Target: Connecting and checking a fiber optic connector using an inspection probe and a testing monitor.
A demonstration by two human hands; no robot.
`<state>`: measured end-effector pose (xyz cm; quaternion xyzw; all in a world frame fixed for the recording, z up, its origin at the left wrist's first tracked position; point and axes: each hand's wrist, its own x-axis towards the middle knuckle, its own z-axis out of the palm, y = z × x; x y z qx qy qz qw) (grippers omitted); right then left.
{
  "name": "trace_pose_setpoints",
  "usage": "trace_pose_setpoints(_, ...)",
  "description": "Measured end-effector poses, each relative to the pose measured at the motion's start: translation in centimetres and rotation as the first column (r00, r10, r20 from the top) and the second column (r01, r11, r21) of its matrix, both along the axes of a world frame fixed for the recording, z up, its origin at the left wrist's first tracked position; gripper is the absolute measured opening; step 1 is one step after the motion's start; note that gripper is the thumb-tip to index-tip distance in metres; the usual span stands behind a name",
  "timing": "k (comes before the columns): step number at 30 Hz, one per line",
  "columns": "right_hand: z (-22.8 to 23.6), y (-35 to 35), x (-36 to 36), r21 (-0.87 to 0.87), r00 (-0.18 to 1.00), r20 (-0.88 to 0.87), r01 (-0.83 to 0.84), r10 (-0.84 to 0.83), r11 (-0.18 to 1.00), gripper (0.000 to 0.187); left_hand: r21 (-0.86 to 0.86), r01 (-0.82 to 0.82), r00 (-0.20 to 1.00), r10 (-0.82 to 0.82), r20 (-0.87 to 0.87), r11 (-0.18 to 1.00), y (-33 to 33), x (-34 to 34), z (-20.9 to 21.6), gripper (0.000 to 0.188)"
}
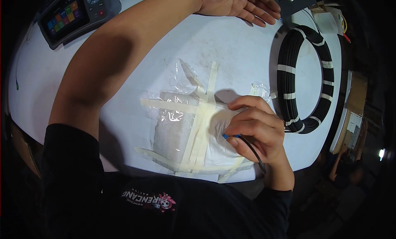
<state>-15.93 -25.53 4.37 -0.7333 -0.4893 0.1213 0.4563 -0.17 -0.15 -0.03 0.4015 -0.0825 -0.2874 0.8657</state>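
Note:
My right hand (260,125) pinches a blue connector (233,136) on the end of a black cable (254,151), which runs down beside the palm. It hovers over a flat pad (173,132) wrapped in clear plastic and held to the table by strips of cream tape (212,80). A white cloth-like layer (216,150) covers the pad's right part, below the hand. My left hand (243,6) is stretched to the far side, palm partly turned up, with fingers extended and nothing visible in them. Its fingertips are close to a dark object (299,8) cut off by the top edge.
A coil of black cable (288,80), bound with several white tape bands, lies on the right of the white table (239,53). At the far left stands a handheld tester (78,16) with a lit screen. A clear container (328,22) is far right; another person (350,169) is beyond.

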Motion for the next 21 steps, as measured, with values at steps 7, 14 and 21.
trace_pose_setpoints(7, -0.49, -0.3, -0.05, 0.043, 0.993, -0.02, 0.116, -0.115, 0.992, 0.02, -0.004, 0.006, 1.0, -0.006, -0.006, 1.0, -0.01, 0.03, -0.01, 0.105)
trace_pose_setpoints(14, -0.11, 0.18, -0.02, 0.019, 0.999, 0.014, -0.035, 0.035, 0.999, 0.019, 0.0, 0.008, 1.0, -0.008, -0.007, 1.0, 0.15, 0.01, 0.06, 0.105)
trace_pose_setpoints(21, -0.2, 0.06, -0.24, 0.022, 0.994, -0.017, 0.108, -0.107, 0.994, 0.02, 0.008, -0.007, 1.0, 0.007, 0.003, 1.0, -0.04, -0.18, 0.27, 0.105)
